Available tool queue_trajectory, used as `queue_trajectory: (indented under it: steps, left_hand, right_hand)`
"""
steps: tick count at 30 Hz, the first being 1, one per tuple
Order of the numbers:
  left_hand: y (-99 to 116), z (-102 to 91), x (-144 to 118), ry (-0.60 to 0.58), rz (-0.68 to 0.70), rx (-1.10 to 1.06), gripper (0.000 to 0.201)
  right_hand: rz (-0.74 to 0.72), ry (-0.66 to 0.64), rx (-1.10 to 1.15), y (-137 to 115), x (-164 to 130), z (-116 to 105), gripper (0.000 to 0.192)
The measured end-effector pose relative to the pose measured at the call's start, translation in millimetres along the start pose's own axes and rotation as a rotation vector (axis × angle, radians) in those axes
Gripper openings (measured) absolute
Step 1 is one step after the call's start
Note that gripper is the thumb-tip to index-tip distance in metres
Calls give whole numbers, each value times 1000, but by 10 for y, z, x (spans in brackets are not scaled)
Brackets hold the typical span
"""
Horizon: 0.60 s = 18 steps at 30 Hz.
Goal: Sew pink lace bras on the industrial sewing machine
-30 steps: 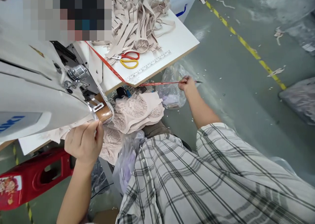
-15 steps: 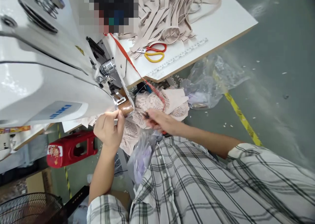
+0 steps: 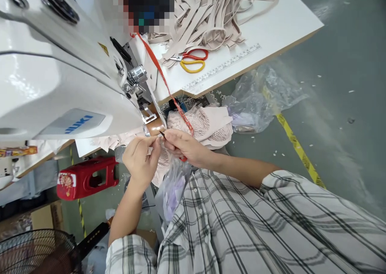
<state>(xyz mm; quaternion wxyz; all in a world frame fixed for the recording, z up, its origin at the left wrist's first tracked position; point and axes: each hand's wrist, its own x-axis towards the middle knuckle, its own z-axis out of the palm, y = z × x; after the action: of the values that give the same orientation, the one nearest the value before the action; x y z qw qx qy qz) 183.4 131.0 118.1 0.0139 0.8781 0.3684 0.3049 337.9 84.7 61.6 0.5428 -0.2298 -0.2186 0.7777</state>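
Observation:
My left hand [image 3: 140, 158] is raised just below the sewing machine's [image 3: 72, 85] needle end, thumb and forefinger pinched; what lies between them is too fine to make out, possibly thread. Touching or nearly touching those fingertips is the dark tip of thread snips [image 3: 162, 133], held in my right hand [image 3: 188, 147]. A bit of red shows beneath the right palm. Behind that hand, a twisted red strip [image 3: 167, 85] runs down from the machine. Pale pink lace fabric [image 3: 211, 125] hangs below the machine's brown rounded arm end [image 3: 156, 127].
On the white table [image 3: 289, 21] lie beige straps [image 3: 208, 21], scissors [image 3: 193, 61] with red and yellow handles, and a printed ruler. A clear plastic bag [image 3: 256, 101] hangs by the table edge. At left are a red stool [image 3: 87, 179] and a fan [image 3: 36, 250].
My right hand has moved left with the snips, bringing their tip to the left fingertips. My left hand has shifted slightly right and down. The view has shifted a little.

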Motion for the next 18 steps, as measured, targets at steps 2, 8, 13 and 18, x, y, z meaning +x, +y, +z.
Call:
queue_trajectory:
  steps: [2, 8, 13, 18]
  left_hand:
    - [-51, 20, 33, 47, -86, 19, 6]
    - [-216, 147, 203, 155, -498, -55, 28]
    - [-165, 174, 277, 213, -572, -207, 37]
    - [-118, 134, 286, 200, -592, -251, 38]
  right_hand:
    - [-24, 50, 1, -24, -4, -40, 36]
    - [36, 90, 13, -43, -30, -199, 41]
    - [51, 161, -13, -52, -26, -238, 45]
    - [66, 168, -35, -77, -7, -253, 37]
